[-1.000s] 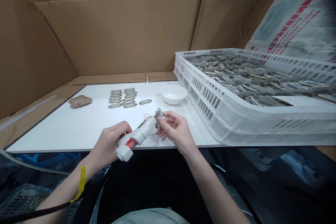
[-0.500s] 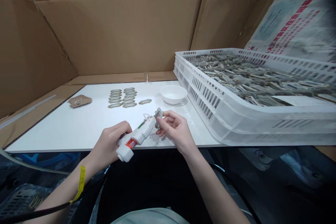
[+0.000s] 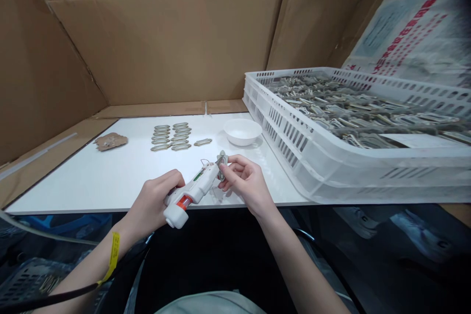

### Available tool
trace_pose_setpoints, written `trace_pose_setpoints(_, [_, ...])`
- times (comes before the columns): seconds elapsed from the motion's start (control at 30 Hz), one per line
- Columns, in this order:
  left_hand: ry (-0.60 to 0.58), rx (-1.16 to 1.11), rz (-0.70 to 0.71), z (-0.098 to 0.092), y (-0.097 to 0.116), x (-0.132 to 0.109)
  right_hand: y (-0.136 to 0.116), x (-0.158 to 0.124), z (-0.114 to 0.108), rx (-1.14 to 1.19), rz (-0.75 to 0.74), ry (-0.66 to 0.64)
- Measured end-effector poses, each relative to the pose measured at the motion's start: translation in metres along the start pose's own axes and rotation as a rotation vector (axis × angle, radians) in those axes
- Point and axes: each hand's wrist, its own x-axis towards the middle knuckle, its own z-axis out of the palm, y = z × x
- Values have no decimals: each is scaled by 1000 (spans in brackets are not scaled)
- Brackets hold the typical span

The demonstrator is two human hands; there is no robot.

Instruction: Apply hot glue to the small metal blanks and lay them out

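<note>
My left hand [image 3: 156,198] is closed round a white glue gun [image 3: 195,189] with an orange part near its rear end. Its nozzle points up and to the right, against or very near a small grey-green frame-shaped piece [image 3: 222,161]. My right hand [image 3: 248,184] pinches that piece upright between thumb and fingers, above the front of the white table [image 3: 91,181]. Whether the nozzle touches it I cannot tell. Beyond my hands lie two columns of similar oval pieces [image 3: 180,147], with a single oval piece [image 3: 202,142] to their right.
A white bowl [image 3: 243,131] stands behind my right hand. On the right, a large white plastic crate [image 3: 294,157] holds many similar pieces in rows. A torn cardboard scrap [image 3: 110,142] lies at left. Cardboard walls [image 3: 165,49] enclose the back and sides; a cable [image 3: 47,299] runs beside my left arm.
Almost nothing differs. The whole view has shifted very slightly, while both hands keep the same hold on the glue gun and the small piece.
</note>
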Motion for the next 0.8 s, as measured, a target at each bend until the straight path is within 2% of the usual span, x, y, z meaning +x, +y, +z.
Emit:
trace_pose_setpoints(0.57, [39,-3,-26,1,-3,-4,3,3,0,38,-9,7])
trace_pose_setpoints(0.8, [218,50,-97,-7,-11,-5,1,1,-1,60,9,34])
